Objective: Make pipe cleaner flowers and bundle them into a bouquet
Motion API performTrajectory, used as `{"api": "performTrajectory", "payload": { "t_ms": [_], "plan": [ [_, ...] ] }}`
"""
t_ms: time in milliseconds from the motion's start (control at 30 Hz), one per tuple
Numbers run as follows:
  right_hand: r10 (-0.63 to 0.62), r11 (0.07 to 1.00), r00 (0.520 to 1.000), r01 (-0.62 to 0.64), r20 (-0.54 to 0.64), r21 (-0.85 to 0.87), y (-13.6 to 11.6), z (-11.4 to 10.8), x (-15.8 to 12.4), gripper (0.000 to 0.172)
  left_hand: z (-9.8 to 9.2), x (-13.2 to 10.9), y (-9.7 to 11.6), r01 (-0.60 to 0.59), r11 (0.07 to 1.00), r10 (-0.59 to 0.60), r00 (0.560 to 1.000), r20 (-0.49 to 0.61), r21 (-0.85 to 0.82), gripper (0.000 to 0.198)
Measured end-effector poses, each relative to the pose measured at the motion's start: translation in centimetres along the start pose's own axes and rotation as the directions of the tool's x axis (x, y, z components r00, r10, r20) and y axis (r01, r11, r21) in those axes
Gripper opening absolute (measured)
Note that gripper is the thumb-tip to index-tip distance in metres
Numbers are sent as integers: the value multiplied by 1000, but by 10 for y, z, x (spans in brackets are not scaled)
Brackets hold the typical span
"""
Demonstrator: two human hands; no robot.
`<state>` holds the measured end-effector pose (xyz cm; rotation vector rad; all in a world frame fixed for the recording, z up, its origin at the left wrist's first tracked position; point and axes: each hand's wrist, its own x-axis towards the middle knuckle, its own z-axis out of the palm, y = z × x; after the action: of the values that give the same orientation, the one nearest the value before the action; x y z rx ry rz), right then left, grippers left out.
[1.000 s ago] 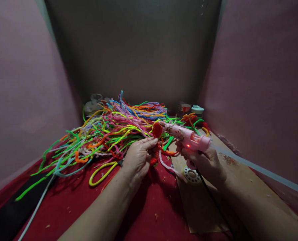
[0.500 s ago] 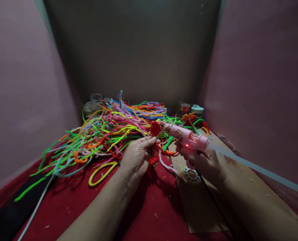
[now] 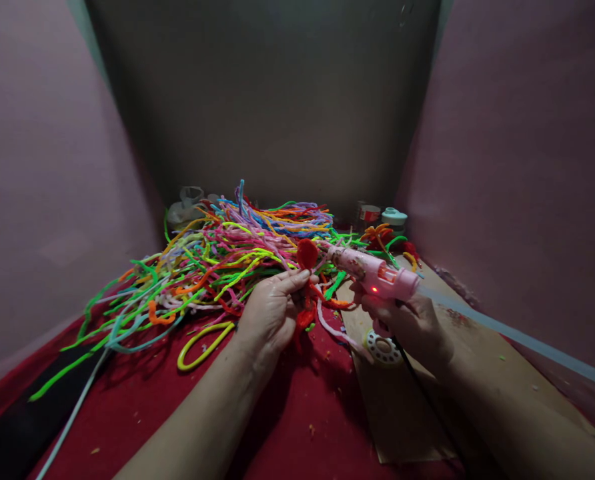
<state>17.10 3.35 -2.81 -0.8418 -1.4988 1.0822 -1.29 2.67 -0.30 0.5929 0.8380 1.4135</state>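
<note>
Between thumb and fingers, my left hand (image 3: pixel 277 303) pinches a red fuzzy pipe-cleaner piece (image 3: pixel 307 254), with a rounded red loop standing above the thumb. More red pipe cleaner (image 3: pixel 306 318) hangs below those fingertips. My right hand (image 3: pixel 410 327) is wrapped round the handle of a pink glue gun (image 3: pixel 372 270), whose small red light glows. The gun's nozzle points left, close beside the red loop; whether they touch I cannot tell. A long translucent glue stick (image 3: pixel 517 337) juts from the gun's back end.
A big heap of coloured pipe cleaners (image 3: pixel 247 247) lies behind my hands on the red cloth (image 3: pixel 177 427). Under my right hand are a cardboard sheet (image 3: pixel 402 427) and a round holed disc (image 3: pixel 383 349). A teal-lidded jar (image 3: pixel 394 217) stands at the back right.
The red loop in my left hand has shifted slightly left, away from the nozzle. The glue gun has stayed almost in place, and both grips are unchanged.
</note>
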Motion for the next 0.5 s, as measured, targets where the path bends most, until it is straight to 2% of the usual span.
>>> {"api": "performTrajectory", "payload": {
  "t_ms": [100,200,300,400,500],
  "plan": [
    [-23,997,1000,24,14,-78,0,0,0,28,1,0,0,6,1000,-6,1000,-3,7,6],
    [-16,995,1000,17,11,-102,-4,1,0,41,2,-1,-1,11,1000,-11,1000,5,-1,5],
    [-26,994,998,32,55,-108,-10,3,0,51,3,0,-1,1,1000,-1,1000,-1,-10,6],
    [-66,992,991,78,118,-103,-13,5,1,53,2,0,-1,-1,1000,1,1000,2,-16,7],
    [-100,983,987,118,124,-140,-10,3,0,52,2,0,0,0,1000,0,1000,2,-25,8]
  ]
}}
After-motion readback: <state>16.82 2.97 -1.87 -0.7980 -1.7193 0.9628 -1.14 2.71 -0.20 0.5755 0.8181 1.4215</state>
